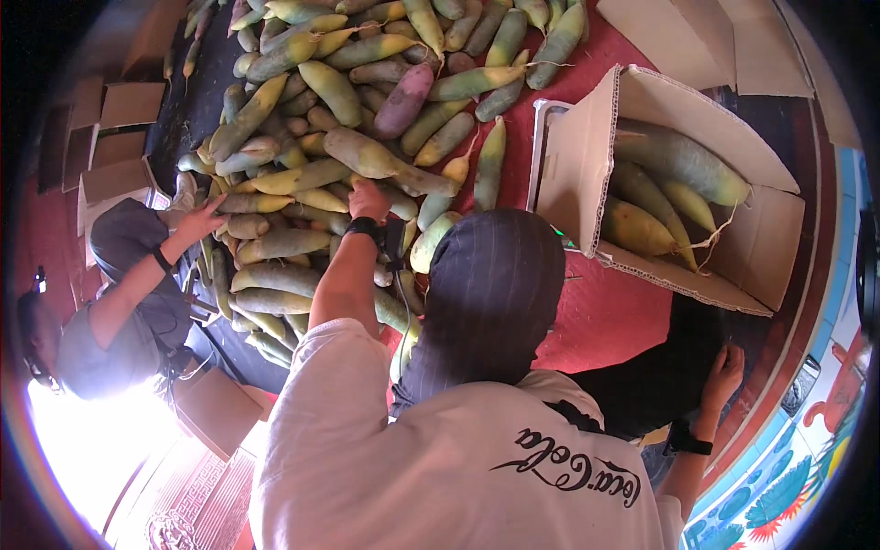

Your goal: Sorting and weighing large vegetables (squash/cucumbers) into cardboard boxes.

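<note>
My left hand [369, 201] reaches into a heap of green radishes [282, 244], over the lower side of a large pale green radish [361, 152]. Its fingers are partly hidden, so a grip cannot be told. My right hand [723, 375] rests with bent fingers by my dark-trousered leg [646, 378], away from the radishes. To the right of the heap, an open cardboard box [760, 247] holds several large green radishes [677, 161]. One purplish-pink radish [404, 101] lies among the green ones.
A metal-rimmed platform [540, 148] shows beside the box. At left, another person's hand [199, 220] is at the heap's edge. More cardboard boxes stand at far left [113, 182] and upper right [763, 51]. Red cloth [601, 316] covers the floor between my legs.
</note>
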Tool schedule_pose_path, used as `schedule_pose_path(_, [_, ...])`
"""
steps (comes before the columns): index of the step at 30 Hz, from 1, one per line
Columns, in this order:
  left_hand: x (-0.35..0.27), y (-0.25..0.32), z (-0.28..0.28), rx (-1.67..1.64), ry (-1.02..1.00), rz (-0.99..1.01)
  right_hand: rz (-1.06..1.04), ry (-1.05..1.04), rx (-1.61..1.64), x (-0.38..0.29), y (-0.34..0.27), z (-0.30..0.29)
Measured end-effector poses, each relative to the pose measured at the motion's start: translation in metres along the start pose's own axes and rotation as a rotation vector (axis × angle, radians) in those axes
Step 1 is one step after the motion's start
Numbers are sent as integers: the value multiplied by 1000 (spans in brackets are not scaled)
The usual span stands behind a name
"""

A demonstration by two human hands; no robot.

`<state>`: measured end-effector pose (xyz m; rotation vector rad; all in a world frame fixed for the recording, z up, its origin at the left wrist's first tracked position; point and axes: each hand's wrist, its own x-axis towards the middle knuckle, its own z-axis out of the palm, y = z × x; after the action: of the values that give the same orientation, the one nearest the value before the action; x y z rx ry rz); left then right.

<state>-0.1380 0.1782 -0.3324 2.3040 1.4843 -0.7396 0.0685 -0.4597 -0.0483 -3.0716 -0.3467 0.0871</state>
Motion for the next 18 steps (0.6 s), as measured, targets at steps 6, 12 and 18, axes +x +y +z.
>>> schedule_pose_path(6, [-21,-19,-18,181,-116,290,-68,82,-34,5,-11,-1])
schedule_pose_path(12, [-79,-30,-26,-165,61,306,-155,145,60,8,-50,-9])
schedule_pose_path(18, [-162,-8,-135,-910,322,388,-128,195,73,-2,-49,-9])
